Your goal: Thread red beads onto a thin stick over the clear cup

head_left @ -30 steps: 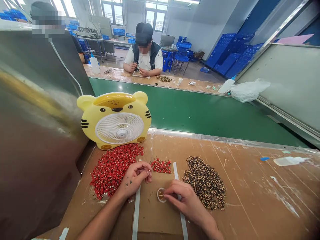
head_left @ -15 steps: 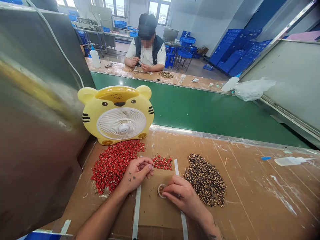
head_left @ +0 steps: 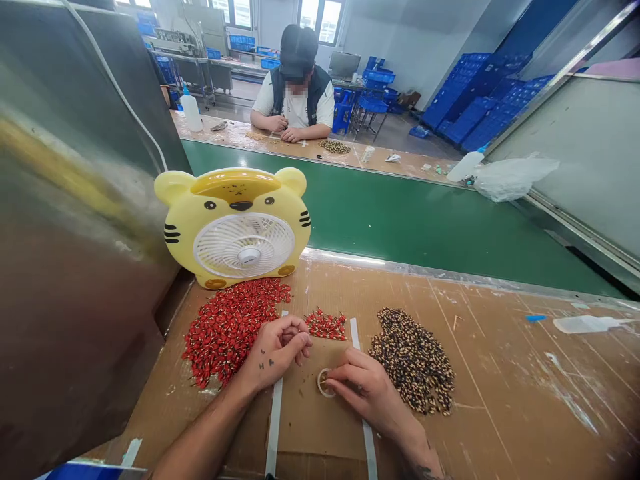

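Observation:
Over the taped cardboard sheet (head_left: 320, 427), my right hand (head_left: 363, 387) is closed, its thumb and fingertips pinched at the mouth of a small round dish (head_left: 321, 383). Whatever those fingertips hold is too small to make out. My left hand (head_left: 281, 347) is also closed, thumb against forefinger, at the sheet's upper left; anything in its pinch is hidden. Just beyond it sits a small cluster of red pieces with pale tips (head_left: 326, 325). A large heap of similar red pieces (head_left: 225, 330) spreads left of my left hand. Black-and-tan pieces (head_left: 413, 363) form a heap right of my right hand.
A yellow tiger-faced fan (head_left: 245, 227) stands behind the red heap. A green belt (head_left: 400, 213) crosses behind the table. Across it a person (head_left: 295, 93) works with small parts. A metal cabinet (head_left: 75, 233) borders the left. A squeeze bottle (head_left: 585, 324) lies at right.
My hands stay nearly in place, the right still pinched at the dish. Across the belt, the other person's hands have lowered toward the tabletop. The whole view has shifted slightly.

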Demonstrator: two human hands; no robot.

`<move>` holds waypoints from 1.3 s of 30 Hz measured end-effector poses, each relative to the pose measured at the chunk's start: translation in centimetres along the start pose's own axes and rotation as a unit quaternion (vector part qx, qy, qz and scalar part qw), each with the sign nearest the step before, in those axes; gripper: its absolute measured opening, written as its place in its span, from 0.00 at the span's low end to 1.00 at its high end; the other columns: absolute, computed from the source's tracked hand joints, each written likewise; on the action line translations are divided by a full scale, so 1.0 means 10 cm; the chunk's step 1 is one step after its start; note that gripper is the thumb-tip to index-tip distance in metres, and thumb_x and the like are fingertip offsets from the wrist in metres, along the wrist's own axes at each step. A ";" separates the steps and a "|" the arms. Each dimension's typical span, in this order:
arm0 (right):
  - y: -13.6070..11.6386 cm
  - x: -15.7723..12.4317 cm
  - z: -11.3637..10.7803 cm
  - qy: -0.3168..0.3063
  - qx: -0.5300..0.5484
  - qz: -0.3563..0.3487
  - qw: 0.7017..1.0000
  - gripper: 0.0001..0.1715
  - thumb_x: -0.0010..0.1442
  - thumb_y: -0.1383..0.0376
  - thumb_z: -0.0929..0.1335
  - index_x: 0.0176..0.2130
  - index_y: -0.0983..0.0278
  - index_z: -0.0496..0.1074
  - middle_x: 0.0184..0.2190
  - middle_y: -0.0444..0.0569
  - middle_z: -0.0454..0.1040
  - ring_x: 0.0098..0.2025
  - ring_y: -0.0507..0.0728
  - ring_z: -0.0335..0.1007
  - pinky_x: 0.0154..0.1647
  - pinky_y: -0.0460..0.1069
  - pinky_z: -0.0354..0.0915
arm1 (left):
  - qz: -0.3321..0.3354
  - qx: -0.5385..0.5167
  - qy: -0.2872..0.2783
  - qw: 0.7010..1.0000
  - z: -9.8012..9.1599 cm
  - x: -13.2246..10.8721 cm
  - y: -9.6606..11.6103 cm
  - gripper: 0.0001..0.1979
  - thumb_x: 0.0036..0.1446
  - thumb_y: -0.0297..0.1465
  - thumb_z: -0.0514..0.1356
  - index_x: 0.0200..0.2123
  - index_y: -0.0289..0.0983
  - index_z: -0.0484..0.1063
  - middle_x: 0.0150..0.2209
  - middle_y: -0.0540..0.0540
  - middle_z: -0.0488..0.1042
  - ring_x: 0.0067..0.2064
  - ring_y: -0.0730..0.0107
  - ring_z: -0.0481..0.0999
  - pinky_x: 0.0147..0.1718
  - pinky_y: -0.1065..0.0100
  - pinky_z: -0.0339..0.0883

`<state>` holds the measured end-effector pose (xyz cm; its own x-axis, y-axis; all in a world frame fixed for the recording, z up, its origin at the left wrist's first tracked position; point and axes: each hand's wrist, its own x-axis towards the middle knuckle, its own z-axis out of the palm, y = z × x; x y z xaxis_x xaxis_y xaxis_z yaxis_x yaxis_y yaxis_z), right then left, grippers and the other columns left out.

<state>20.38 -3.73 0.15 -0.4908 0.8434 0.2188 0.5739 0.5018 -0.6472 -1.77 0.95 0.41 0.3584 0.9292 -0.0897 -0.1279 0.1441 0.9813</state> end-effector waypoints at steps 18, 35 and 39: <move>0.08 -0.08 0.02 0.010 -0.074 -0.055 0.996 0.15 0.68 0.65 0.65 0.31 0.65 0.74 0.25 0.47 0.67 0.29 0.54 0.62 0.30 0.47 0.57 | -0.049 -0.080 -0.009 0.996 0.02 0.02 0.02 0.09 0.49 0.33 0.69 0.33 0.33 0.83 0.30 0.42 0.83 0.28 0.68 0.79 0.28 0.71 0.72; 0.07 0.00 -0.02 -0.030 -0.089 -0.047 0.995 0.16 0.69 0.65 0.64 0.29 0.64 0.72 0.26 0.46 0.66 0.30 0.53 0.62 0.31 0.47 0.55 | -0.071 -0.036 0.035 0.996 0.03 0.05 0.07 0.06 0.44 0.27 0.69 0.30 0.35 0.84 0.31 0.43 0.82 0.31 0.69 0.78 0.34 0.70 0.70; 0.07 0.00 -0.03 -0.031 -0.082 -0.040 0.995 0.16 0.69 0.65 0.64 0.30 0.64 0.72 0.26 0.47 0.67 0.30 0.54 0.62 0.31 0.47 0.56 | -0.057 -0.027 0.031 0.998 0.02 0.04 0.05 0.06 0.45 0.27 0.68 0.30 0.34 0.84 0.32 0.43 0.82 0.32 0.68 0.77 0.34 0.70 0.69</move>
<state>21.02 -3.33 -0.11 -0.5761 0.7881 0.2170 0.6278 0.5966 -0.5000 -1.47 1.31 0.91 0.3161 0.9247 -0.2124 -0.1391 0.2666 0.9537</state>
